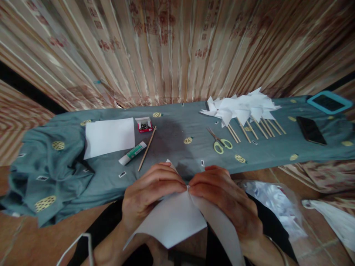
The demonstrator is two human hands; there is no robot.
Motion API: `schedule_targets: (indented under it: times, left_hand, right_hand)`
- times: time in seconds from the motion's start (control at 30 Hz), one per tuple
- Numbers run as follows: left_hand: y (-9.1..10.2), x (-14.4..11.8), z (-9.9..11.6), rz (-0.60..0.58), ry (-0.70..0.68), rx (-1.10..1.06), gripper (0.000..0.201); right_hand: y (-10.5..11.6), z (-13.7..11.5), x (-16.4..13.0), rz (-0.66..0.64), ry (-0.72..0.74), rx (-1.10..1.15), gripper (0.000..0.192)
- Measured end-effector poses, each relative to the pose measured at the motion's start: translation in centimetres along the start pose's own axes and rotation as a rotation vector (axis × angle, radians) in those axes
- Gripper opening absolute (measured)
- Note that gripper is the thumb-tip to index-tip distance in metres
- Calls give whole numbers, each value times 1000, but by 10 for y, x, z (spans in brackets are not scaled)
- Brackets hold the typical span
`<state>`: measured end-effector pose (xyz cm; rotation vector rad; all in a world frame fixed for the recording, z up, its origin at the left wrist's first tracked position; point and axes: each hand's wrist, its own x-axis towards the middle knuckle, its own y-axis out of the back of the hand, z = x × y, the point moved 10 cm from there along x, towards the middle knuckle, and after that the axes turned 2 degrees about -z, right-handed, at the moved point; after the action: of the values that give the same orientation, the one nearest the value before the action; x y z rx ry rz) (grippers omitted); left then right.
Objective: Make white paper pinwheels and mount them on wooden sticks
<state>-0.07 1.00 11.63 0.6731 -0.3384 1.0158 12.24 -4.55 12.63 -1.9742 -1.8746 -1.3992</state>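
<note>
My left hand (151,192) and my right hand (222,195) meet fingertip to fingertip over a white sheet of paper (177,218), pinching it at its centre near the front edge of the teal cloth (172,136). The paper's folded flaps hang down toward my lap. One pointed corner sticks up behind my left fingers. On the cloth ahead lie a wooden stick (147,148), a glue stick (132,153) and yellow-handled scissors (220,142).
A blank white sheet (109,137) lies at left, beside a small red box of pins (144,125). Several white paper pinwheels on sticks (244,111) lie at right. A dark phone (310,130) and a blue-cased tablet (329,102) sit far right. Plastic bags (274,203) are on the floor.
</note>
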Motion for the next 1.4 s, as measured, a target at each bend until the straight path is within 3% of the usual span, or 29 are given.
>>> schedule_targets:
  times: [0.17, 0.53, 1.07, 1.4]
  left_hand:
    - [4, -3, -1, 64, 7, -36, 20]
    - [2, -4, -7, -3, 16, -47, 24]
    - [2, -7, -5, -4, 1, 18, 32]
    - [5, -10, -6, 1, -26, 60, 21]
  right_hand:
    - [-3, 2, -1, -20, -3, -4, 27]
    - [-4, 1, -3, -51, 9, 10, 24]
    - [-5, 4, -5, -32, 23, 50, 21]
    - [-10, 7, -7, -66, 6, 104, 25]
